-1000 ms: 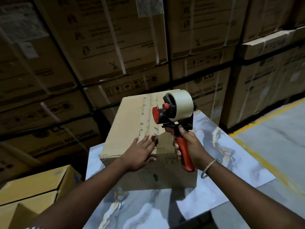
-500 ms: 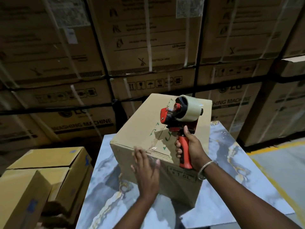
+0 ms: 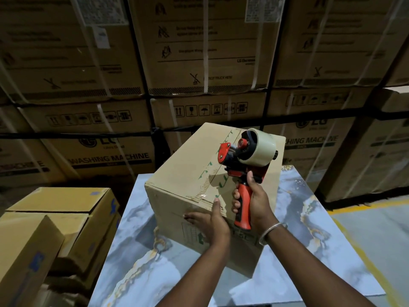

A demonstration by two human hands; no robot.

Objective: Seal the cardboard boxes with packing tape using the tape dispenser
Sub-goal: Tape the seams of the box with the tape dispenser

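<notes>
Gripping the red handle, the right hand (image 3: 254, 203) holds the dispenser (image 3: 245, 165) upright above the box (image 3: 183, 173), fingers wrapped round the handle, the roll of tape (image 3: 262, 148) at the top; no strip shows running from the roller down to the cardboard. Behind everything rises a wall of strapped washing-machine cartons (image 3: 199, 52), and two more yellow-brown boxes (image 3: 59, 209) sit low on the left beside the marbled table (image 3: 309, 251). On that table the box stands turned corner-on to the camera, with a clear tape strip (image 3: 212, 176) running along its top seam and folding over the near edge. A second ago the left hand (image 3: 210, 222) lay on the top face near that seam and the dispenser stood just beside it; half a second ago the hand had dropped to the near side, fingers up. Now it lies flat against that side face just under the edge, fingers straight and spread toward the left, holding nothing, pressing where the tape tail comes down. The camera has also swung, so the box sits further right in view. To my eye this means the top seam is taped and the strip is cut, and the hand is smoothing the tail. What remains for this box is probably a firm rub, then the next box.
</notes>
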